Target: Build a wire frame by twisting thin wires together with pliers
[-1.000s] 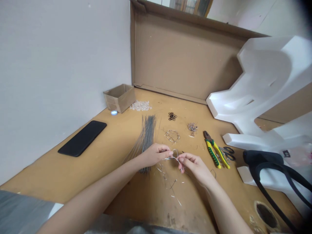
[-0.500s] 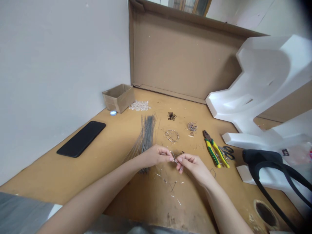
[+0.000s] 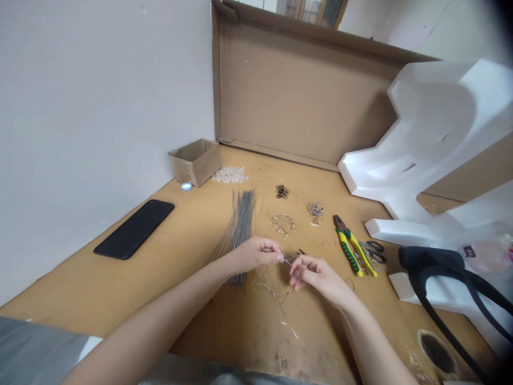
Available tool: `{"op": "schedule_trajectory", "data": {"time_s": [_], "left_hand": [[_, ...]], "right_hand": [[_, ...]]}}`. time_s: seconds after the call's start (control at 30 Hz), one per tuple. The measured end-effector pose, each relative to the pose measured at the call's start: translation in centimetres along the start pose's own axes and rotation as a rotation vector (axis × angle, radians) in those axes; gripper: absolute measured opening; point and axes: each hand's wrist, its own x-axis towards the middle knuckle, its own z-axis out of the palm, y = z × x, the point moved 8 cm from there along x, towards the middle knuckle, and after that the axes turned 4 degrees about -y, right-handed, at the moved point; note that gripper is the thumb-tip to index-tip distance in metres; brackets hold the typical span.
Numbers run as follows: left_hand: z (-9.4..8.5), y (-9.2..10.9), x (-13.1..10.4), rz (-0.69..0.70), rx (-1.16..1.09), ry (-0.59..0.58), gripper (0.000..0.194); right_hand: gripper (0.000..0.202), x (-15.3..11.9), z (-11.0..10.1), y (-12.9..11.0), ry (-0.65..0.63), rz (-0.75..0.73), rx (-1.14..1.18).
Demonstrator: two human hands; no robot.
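Note:
Between my two hands runs a thin silvery wire (image 3: 286,261), part of a beaded wire strand (image 3: 267,289) that hangs in a loose loop below. My left hand (image 3: 262,254) pinches the wire between thumb and forefinger. My right hand (image 3: 312,271) has its fingers curled on the other side of the wire, closed on it. Just left of and behind my left hand lies a bundle of straight grey wires (image 3: 242,216). Beyond the hands, a beaded wire ring (image 3: 282,224) rests on the table. Fine detail at the fingertips is too small to make out.
Yellow-green pliers (image 3: 348,246) and scissors (image 3: 373,250) lie right. Farther back are black rings (image 3: 282,191), a wire-and-bead heap (image 3: 316,208), clear beads (image 3: 230,174) and a small cardboard box (image 3: 196,163). A black phone (image 3: 134,229) is left; white foam (image 3: 433,128) stands right.
My right hand has turned slightly and its fingers have shifted along the wire. The beaded strand hanging below has changed shape. My left hand has barely moved.

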Motion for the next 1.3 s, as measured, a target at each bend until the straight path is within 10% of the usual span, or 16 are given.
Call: {"op": "schedule_trajectory", "data": {"time_s": [0.7, 1.3], "left_hand": [[0.87, -0.28, 0.23, 0.078, -0.027, -0.123, 0.021], [-0.04, -0.06, 0.00, 0.066, 0.034, -0.053, 0.021]], "right_hand": [[0.032, 0.20, -0.60, 0.13, 0.031, -0.012, -0.053], [0.006, -0.03, 0.16, -0.33, -0.048, -0.033, -0.068]]}}
